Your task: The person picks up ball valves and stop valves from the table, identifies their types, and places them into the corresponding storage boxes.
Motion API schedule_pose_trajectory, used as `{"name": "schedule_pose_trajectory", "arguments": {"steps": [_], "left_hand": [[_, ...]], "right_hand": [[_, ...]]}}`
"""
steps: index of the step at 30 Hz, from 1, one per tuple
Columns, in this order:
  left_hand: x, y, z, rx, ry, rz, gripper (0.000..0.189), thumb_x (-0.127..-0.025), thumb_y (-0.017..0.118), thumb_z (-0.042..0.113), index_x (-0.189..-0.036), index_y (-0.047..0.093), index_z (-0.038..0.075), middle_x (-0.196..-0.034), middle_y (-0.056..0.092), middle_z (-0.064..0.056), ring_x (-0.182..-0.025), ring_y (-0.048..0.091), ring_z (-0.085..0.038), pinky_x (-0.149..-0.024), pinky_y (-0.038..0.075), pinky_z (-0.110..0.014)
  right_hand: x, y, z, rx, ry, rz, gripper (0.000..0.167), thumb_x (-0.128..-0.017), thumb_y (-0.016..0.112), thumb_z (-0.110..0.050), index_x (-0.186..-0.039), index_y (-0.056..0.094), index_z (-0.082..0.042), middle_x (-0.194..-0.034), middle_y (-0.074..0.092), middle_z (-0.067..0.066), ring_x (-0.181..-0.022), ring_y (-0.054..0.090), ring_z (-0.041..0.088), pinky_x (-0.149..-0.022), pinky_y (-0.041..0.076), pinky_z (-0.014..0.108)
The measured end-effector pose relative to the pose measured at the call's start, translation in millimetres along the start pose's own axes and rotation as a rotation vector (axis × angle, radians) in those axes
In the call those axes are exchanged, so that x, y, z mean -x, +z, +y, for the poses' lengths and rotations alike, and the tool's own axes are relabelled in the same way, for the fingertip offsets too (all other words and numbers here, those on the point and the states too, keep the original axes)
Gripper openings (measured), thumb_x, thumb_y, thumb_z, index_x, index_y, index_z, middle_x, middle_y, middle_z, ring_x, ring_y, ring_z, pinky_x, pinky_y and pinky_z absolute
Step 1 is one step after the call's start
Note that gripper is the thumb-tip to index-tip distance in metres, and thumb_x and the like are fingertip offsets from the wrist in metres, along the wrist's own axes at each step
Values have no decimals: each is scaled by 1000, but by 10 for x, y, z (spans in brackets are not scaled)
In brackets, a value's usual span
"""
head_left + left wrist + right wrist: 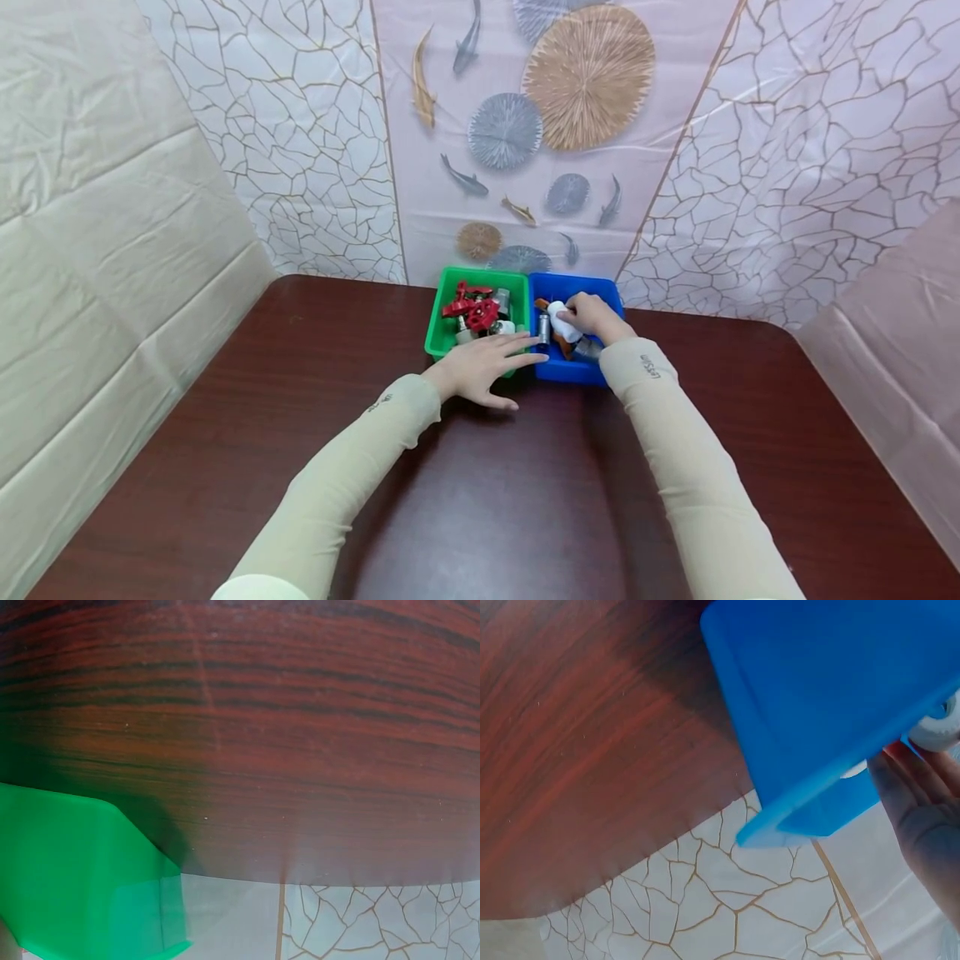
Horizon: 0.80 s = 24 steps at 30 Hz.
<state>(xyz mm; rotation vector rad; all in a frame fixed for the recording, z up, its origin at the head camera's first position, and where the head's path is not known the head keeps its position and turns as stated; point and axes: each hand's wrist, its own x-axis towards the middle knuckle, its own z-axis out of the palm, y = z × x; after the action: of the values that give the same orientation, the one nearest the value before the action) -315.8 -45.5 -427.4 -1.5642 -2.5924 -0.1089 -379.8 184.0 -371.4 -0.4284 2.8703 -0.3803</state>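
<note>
My right hand point(596, 318) reaches into the blue bin point(573, 372) and pinches a white pipe fitting point(564, 323) between thumb and fingers. The right wrist view shows the fitting's round open end point(936, 733) beside the fingers. Under and around it lie orange-brown pieces point(564, 346) and a grey metal cylinder point(543, 327). With fingers spread and straight, my left hand point(480, 369) lies over the front right corner of the green bin point(433, 329), its fingertips reaching the blue bin's near edge. Red-handled valves point(480, 313) fill much of the green bin.
Both bins stand side by side at the back of the dark wooden table point(487, 500). Behind them hangs a patterned backdrop point(322, 150). Pale cloth panels point(90, 208) rise along the sides.
</note>
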Motion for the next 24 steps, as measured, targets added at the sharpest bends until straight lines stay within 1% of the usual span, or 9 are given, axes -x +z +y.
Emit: {"name": "schedule_pose_trajectory", "arguments": {"steps": [3,6,9,13,14,16,19,22,24], "left_hand": [[-1,-1,-3,-8,-8,-3,82,-84,56,62,-151,23,26,-157,21,-6,-146,16,-22,-117,22,-40],[-6,-5,3,-2,-2,1,82,-84,56,61,-150,24,26,-157,22,-7,-146,17,-23,-117,22,-40],[-11,-7,6,5,5,2,82,-84,56,61,-150,24,25,-156,22,-7,-146,17,-23,-117,22,-40],[-17,7,2,1,-3,-9,82,-84,55,62,-151,23,27,-157,21,-6,-146,15,-22,-117,21,-40],[-19,10,-1,0,-5,-9,82,-84,55,62,-151,23,27,-157,20,-6,-146,15,-22,-117,21,-40],[-24,13,-8,9,-5,-5,81,-84,55,61,-150,23,27,-157,22,-6,-146,16,-22,-117,21,-41],[-30,-6,-7,31,-2,0,79,-85,57,59,-150,26,26,-156,23,-7,-146,17,-23,-117,21,-43],[-30,-48,8,64,-7,-13,78,-85,58,56,-149,27,25,-156,22,-7,-146,16,-24,-117,20,-45],[-33,-64,11,74,-9,-25,77,-85,59,55,-149,27,25,-157,22,-7,-146,16,-25,-117,19,-45]], "right_hand": [[11,15,-18,7,13,16,34,-100,45,-22,-104,63,7,-84,62,17,-67,56,20,-61,43,27],[42,31,-28,17,25,42,36,-100,45,-23,-109,61,8,-92,62,20,-72,57,23,-65,45,31],[73,41,-21,15,23,62,39,-100,46,-22,-120,57,10,-108,62,26,-85,61,31,-75,49,38],[95,46,19,9,7,66,42,-100,46,-20,-127,51,12,-125,55,31,-105,59,39,-89,49,46],[98,44,29,13,0,67,43,-100,46,-20,-127,51,12,-126,54,31,-108,58,40,-91,48,47],[109,35,46,16,-7,66,42,-100,46,-19,-127,51,12,-125,55,31,-110,57,40,-92,48,48],[125,23,58,22,-18,70,40,-99,48,-18,-125,53,12,-122,57,30,-106,58,39,-90,48,47],[135,19,66,24,-21,75,38,-98,49,-17,-123,55,11,-119,58,29,-103,59,38,-88,49,47],[149,16,65,24,-20,79,38,-98,50,-17,-123,54,12,-119,58,30,-104,59,38,-89,48,48]]}}
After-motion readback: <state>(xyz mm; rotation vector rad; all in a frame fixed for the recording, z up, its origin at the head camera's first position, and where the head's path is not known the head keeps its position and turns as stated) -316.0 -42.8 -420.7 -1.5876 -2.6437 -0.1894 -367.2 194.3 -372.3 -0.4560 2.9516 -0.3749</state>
